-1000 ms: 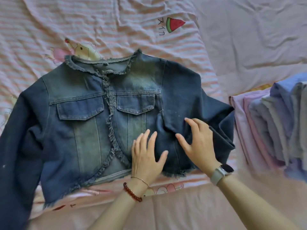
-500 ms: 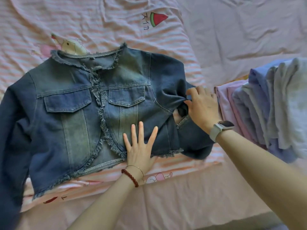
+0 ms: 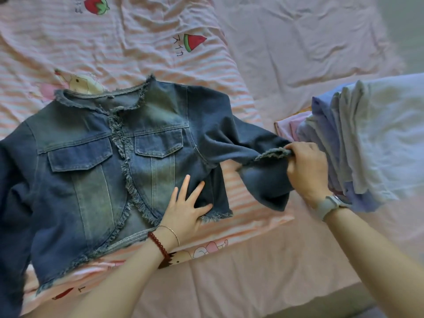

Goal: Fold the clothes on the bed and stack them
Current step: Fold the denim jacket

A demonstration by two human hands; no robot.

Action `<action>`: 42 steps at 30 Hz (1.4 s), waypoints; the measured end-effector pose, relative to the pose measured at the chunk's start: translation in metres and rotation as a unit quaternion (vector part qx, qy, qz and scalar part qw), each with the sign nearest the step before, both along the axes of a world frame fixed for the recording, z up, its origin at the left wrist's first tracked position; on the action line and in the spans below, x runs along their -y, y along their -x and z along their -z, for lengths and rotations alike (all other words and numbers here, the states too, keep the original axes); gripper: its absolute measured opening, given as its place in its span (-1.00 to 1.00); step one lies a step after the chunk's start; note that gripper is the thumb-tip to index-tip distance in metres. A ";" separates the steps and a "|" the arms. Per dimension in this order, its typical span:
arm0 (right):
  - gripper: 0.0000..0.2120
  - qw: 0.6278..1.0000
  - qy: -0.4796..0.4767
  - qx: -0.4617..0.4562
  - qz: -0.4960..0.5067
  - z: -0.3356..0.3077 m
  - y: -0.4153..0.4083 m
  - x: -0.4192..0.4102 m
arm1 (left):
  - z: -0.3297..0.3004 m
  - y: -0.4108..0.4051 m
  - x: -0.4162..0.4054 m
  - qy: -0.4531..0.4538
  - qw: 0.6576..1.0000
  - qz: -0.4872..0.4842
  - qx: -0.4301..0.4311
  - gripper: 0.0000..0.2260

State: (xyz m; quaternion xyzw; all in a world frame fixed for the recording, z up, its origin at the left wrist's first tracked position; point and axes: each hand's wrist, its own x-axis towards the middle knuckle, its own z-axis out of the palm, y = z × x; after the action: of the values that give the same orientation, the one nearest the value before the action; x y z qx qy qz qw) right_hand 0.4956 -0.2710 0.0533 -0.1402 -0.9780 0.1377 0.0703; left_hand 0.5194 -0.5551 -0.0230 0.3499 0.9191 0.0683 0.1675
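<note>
A pink striped bedsheet [image 3: 137,49] is covering the bed, its near edge running below both forearms. A denim jacket [image 3: 91,161] is lying front-up under the left hand [image 3: 185,210], which is pressing flat with fingers spread. The right hand [image 3: 307,166] is pinching the frayed sleeve cuff [image 3: 273,153], just beside the stack of folded clothes [image 3: 362,138].

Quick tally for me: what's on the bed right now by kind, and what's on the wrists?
Denim jacket, spread flat, right sleeve cuff pulled out by the right hand, left hand pressing the hem: 1
Stack of folded clothes; separate pieces too bunched to count: 1
Bead bracelet: 1
Thin bangle: 1
Watch: 1
Total: 5
</note>
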 end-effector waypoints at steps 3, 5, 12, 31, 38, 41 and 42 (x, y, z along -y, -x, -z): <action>-0.77 0.995 0.070 -0.071 -0.002 -0.023 -0.002 -0.017 | -0.017 0.009 -0.008 -0.003 0.995 -0.028 0.095 -0.45; -0.80 0.991 0.108 -0.053 -0.056 -0.022 -0.006 -0.015 | -0.024 0.015 -0.016 -0.106 0.987 -0.098 0.076 -0.54; -0.63 0.927 0.333 0.060 0.161 -0.030 -0.017 0.004 | -0.068 0.064 -0.052 -0.347 0.822 -0.373 0.256 -0.88; -0.51 0.727 0.558 0.262 -0.303 -0.112 0.061 0.416 | -0.172 0.012 0.279 -0.646 0.403 -0.542 0.356 -0.15; -0.54 0.854 0.419 0.231 -0.205 -0.033 0.031 0.408 | -0.074 0.016 0.307 -0.372 0.561 -0.708 0.213 -0.56; -0.54 0.942 0.166 0.194 -0.218 -0.005 0.031 0.382 | -0.065 0.019 0.313 -0.290 0.599 -0.741 0.089 -0.64; -0.54 0.952 0.096 0.199 -0.214 0.001 0.033 0.374 | -0.067 0.019 0.318 -0.288 0.590 -0.752 0.054 -0.64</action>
State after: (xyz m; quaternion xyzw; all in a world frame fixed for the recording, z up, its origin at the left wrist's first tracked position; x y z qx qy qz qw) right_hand 0.4623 -0.6446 0.0526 0.0418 -0.9615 0.2116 -0.1705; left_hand 0.5008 -0.8732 0.0440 -0.4404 0.7771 0.4495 -0.0036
